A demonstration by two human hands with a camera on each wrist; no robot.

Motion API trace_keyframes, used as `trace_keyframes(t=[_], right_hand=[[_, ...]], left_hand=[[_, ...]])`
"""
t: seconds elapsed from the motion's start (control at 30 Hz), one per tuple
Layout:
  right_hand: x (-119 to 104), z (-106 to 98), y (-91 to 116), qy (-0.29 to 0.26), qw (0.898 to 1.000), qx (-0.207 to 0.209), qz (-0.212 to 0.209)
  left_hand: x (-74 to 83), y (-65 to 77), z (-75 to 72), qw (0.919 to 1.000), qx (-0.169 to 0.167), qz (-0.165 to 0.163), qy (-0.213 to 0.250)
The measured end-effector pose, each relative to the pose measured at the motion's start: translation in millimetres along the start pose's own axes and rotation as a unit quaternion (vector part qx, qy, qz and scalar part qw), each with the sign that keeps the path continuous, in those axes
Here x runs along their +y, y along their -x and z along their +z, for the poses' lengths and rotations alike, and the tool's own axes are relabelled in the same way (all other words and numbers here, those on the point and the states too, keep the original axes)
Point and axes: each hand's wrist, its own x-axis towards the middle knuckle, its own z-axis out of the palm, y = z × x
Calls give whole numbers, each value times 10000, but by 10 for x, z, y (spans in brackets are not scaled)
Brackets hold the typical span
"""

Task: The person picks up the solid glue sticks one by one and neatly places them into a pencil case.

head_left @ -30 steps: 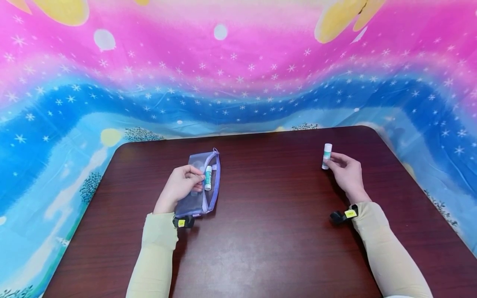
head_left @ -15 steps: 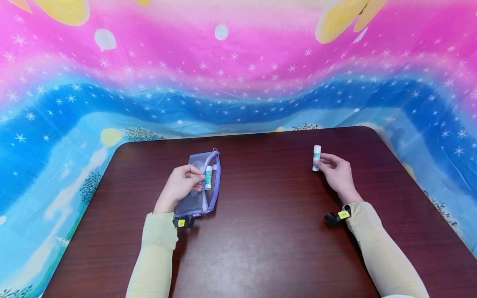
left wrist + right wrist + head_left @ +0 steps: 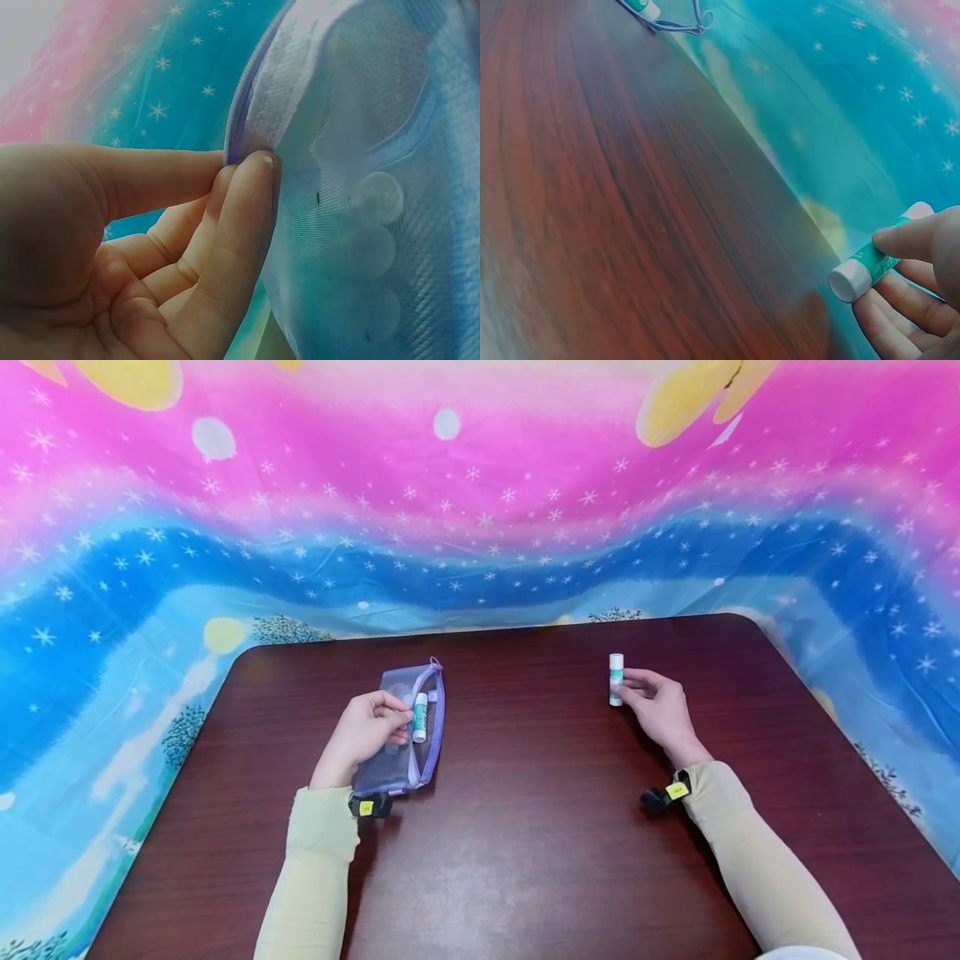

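Note:
A purple see-through mesh zip pencil pouch point(image 3: 381, 772) lies at the left of the table, its zipped mouth spread toward the right. My left hand point(image 3: 366, 731) pinches the near zip edge between thumb and fingers, and the left wrist view shows the zipper tape point(image 3: 279, 90) held in that pinch. Inside the mouth is a white glue stick point(image 3: 420, 718) with a green label. To the right, my right hand point(image 3: 657, 710) grips a second white-and-green glue stick point(image 3: 616, 679), upright in the head view. Its white end point(image 3: 849, 281) faces the right wrist camera.
A dark red-brown wooden table point(image 3: 517, 827) with rounded far corners lies under both hands. A pink and blue snowflake cloth point(image 3: 480, 510) hangs behind the table and along its sides. Each wrist wears a black camera band point(image 3: 371, 806).
My right hand has moved left across the table with its glue stick, toward the pouch. My left hand and the pouch have stayed in place.

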Motion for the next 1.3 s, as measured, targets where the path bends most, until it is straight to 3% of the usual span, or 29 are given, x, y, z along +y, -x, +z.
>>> trace_keyframes(t=[1.3], right_hand=[[-319, 520, 0, -365, 9970, -575, -355]], left_hand=[[-11, -11, 4, 10000, -8, -7, 23]])
